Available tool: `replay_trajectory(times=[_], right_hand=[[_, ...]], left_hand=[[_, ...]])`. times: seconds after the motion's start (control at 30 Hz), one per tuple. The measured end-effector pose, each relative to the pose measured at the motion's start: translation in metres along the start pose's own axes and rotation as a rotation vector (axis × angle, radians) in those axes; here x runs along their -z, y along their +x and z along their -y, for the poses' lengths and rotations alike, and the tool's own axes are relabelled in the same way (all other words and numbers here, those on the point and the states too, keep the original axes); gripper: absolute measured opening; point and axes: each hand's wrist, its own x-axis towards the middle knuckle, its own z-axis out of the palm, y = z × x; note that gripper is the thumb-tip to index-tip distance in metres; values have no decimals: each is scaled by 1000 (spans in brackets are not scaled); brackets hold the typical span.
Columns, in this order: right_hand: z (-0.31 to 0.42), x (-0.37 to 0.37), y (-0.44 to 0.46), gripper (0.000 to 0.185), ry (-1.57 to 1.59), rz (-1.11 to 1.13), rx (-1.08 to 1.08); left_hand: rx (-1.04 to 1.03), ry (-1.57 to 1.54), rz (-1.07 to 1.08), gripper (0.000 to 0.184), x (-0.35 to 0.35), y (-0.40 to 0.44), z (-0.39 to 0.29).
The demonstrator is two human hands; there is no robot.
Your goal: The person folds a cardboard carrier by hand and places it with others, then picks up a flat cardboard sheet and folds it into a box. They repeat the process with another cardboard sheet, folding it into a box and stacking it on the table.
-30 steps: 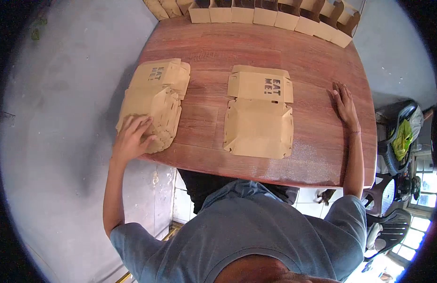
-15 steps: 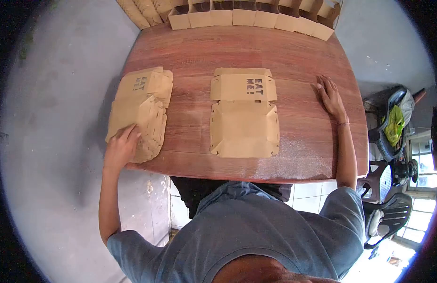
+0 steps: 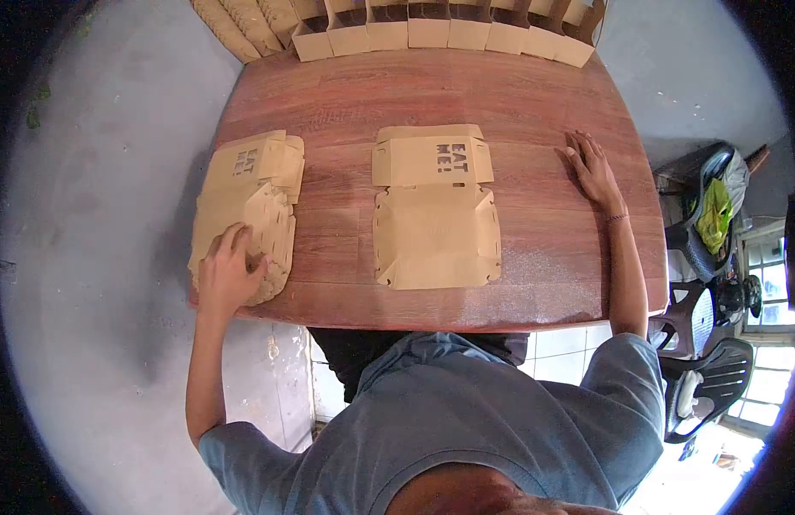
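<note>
My left hand (image 3: 230, 270) rests on the near part of a stack of flattened cardboard boxes (image 3: 239, 202) at the table's left edge, fingers apart and slightly bent. The top sheet has "EAT ME!" cut or printed in its far panel. In the middle of the table lies a single unfolded cardboard box (image 3: 436, 232), flat, with the same lettering and creased flaps. To its right, my right hand (image 3: 595, 172) lies flat on the tabletop, fingers stretched out and touching no box.
The brown wooden table (image 3: 329, 103) carries a row of folded, open cardboard boxes (image 3: 427, 33) along its far edge. More stacked cardboard (image 3: 243, 21) stands at the far left. A grey wall borders the left side; plastic chairs (image 3: 715, 378) stand on the right.
My left hand's fingers have spread and moved slightly over the stack, where they were bunched at its near edge. My right hand stays flat. The whole view has shifted a little.
</note>
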Motion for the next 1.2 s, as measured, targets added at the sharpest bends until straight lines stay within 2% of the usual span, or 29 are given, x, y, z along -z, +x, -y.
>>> replay_trajectory(times=[0.17, 0.27, 0.37, 0.57, 0.67, 0.73, 0.87, 0.93, 0.97, 1.03, 1.07, 1.13, 1.2], right_hand=[[-2, 0, 0, 56, -1, 16, -14], [-3, -2, 0, 56, 8, 10, -2], [-1, -1, -1, 54, -16, -6, 6], [-4, -1, -1, 52, -11, -27, 20], [3, 3, -1, 52, 1, -14, 29], [5, 2, -2, 53, -8, -18, 6], [7, 3, -2, 54, 2, 3, -15], [2, -1, -1, 55, -28, -18, 8], [-1, -2, -1, 55, -25, -17, 11], [8, 3, -2, 55, 15, 0, -19], [6, 1, -1, 55, 20, 4, -12], [-4, -5, 0, 54, 1, -32, 8], [6, 1, -1, 54, 20, -18, 16]], left_hand=[[26, -32, 41, 58, -1, -1, 4], [-43, 14, 8, 56, 0, -3, 7], [-7, -30, 71, 56, 1, -3, 10], [15, -30, 133, 42, 9, -1, 6], [15, 91, 195, 32, 1, -4, 10], [-137, 177, 16, 28, -14, -8, 18], [-114, 249, -14, 23, -8, -10, 16], [-38, 265, -149, 17, 0, -8, 20], [-33, 268, -147, 17, 8, -6, 23], [71, 287, -312, 17, 30, -1, 29], [78, 292, -309, 17, 39, 4, 36], [166, 265, -520, 20, 58, 20, 57], [170, 239, -606, 22, 73, 39, 82]])
